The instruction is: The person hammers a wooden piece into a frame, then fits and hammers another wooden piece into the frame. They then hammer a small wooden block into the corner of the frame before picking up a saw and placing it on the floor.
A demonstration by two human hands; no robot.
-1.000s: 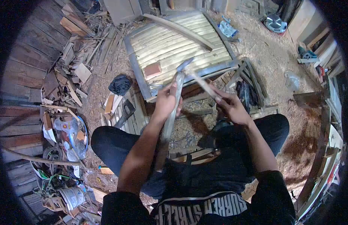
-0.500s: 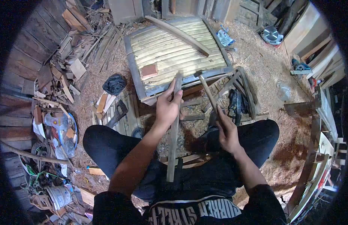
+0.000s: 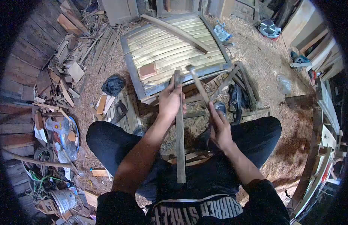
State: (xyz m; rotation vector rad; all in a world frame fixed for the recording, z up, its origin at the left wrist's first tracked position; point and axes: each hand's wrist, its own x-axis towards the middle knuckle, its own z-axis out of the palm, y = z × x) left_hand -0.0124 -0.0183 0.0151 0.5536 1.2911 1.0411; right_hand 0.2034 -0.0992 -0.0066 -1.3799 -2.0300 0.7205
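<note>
My left hand point(image 3: 171, 103) is closed around a long, narrow wooden strip point(image 3: 180, 150). The strip stretches from near the slatted panel's front edge back over my lap. In my right hand point(image 3: 220, 131) is a hammer point(image 3: 200, 88), gripped by its wooden handle. Its blurred head hangs close to the strip's far end, a little to the right of it. Beyond both hands lies a framed slatted wooden panel point(image 3: 174, 43). On the panel rest a loose wooden batten point(image 3: 175, 33) and a reddish-brown block point(image 3: 147, 70).
A handsaw point(image 3: 119, 113) and a crumpled black bag point(image 3: 114, 84) lie left of the panel. Scrap wood point(image 3: 61, 80) is heaped along the left wall. A circular saw point(image 3: 269, 29) sits at the far right, with planks point(image 3: 324, 127) leaning nearer. Wood shavings cover the floor.
The hammer head has moved left toward the strip's far end. The strip's near end has swung slightly right, so it now points more directly toward my lap. Both hands keep their hold.
</note>
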